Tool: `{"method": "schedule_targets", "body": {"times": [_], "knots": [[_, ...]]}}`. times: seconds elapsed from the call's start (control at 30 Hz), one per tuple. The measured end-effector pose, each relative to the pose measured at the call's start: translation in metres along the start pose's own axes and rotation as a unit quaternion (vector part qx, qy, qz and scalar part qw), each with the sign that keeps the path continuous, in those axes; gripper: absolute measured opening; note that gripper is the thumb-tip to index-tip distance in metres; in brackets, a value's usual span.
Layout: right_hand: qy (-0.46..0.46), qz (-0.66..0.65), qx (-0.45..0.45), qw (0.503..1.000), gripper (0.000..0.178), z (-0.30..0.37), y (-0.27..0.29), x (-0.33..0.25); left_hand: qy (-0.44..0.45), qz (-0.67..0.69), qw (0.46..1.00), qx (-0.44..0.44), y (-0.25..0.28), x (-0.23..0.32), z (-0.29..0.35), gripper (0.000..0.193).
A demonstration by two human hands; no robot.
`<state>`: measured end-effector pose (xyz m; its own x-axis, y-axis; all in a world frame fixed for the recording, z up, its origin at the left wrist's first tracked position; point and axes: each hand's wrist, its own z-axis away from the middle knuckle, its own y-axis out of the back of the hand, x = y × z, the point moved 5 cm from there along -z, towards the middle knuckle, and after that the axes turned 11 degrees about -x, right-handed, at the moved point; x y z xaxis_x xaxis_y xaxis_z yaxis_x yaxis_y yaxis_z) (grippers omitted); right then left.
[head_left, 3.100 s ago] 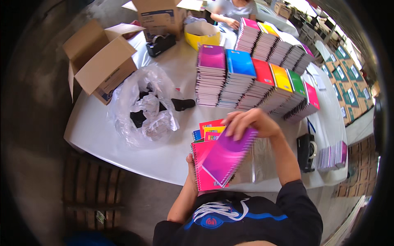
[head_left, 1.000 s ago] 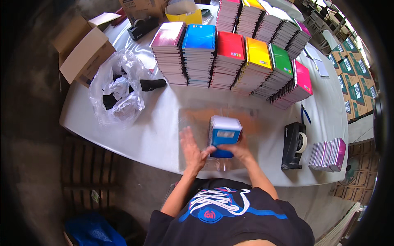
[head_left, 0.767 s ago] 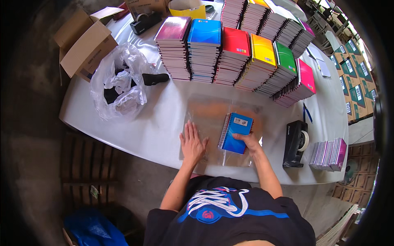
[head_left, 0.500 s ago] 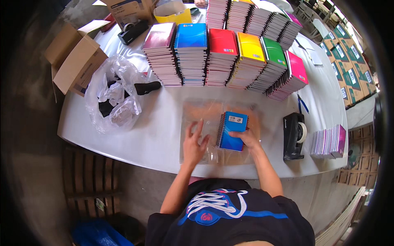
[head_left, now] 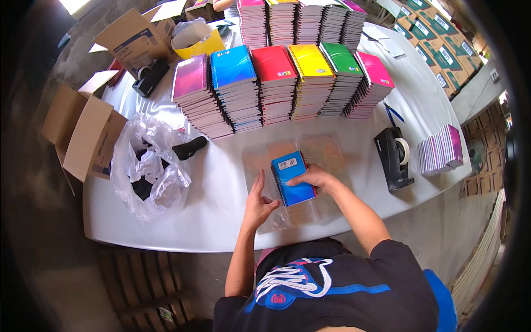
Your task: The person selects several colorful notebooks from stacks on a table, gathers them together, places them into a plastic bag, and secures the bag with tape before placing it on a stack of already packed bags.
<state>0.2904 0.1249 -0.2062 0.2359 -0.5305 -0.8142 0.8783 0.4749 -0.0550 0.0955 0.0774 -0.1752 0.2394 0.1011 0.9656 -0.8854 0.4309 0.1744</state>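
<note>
A blue spiral notebook [head_left: 298,191] with a white label lies slightly tilted over clear plastic bags or a sheet [head_left: 331,152] near the table's front edge. My right hand [head_left: 315,177] grips it from the right, thumb across the cover, the other fingers hidden at its edge. Close by the spiral binding is my left hand [head_left: 259,205], fingers stretched out and apart from the thumb. Its thumb is at the notebook's lower left corner; whether it touches cannot be told. Red binding coil shows under the cover's right side, so more than one notebook may be stacked here.
Tall notebook stacks [head_left: 276,83] in several colours stand behind. To the right are a black tape dispenser [head_left: 391,160], blue-handled pliers or cutters [head_left: 392,113] and a row of small purple books [head_left: 441,150]. Crumpled plastic bag [head_left: 149,171] and open cartons [head_left: 91,138] are left.
The view has shifted. My right hand has brought the blue notebook leftward and tilted it over the plastic, and my left hand has come closer to its binding.
</note>
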Motion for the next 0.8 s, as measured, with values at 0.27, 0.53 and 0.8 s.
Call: {"method": "schedule_targets", "body": {"times": [0.27, 0.53, 0.8], "knots": [[0.023, 0.052, 0.101, 0.993, 0.054, 0.011, 0.005, 0.002, -0.058, -0.095, 0.993, -0.048, -0.024, 0.029, -0.007, 0.101], [-0.020, 0.221, 0.197, 0.955, 0.096, 0.019, -0.003, -0.006, -0.093, -0.216, 0.963, -0.130, -0.054, 0.026, -0.034, 0.117], [-0.015, 0.183, 0.186, 0.965, 0.093, 0.022, -0.010, 0.002, -0.114, 0.066, 0.968, -0.215, -0.063, 0.035, -0.041, 0.130]]}}
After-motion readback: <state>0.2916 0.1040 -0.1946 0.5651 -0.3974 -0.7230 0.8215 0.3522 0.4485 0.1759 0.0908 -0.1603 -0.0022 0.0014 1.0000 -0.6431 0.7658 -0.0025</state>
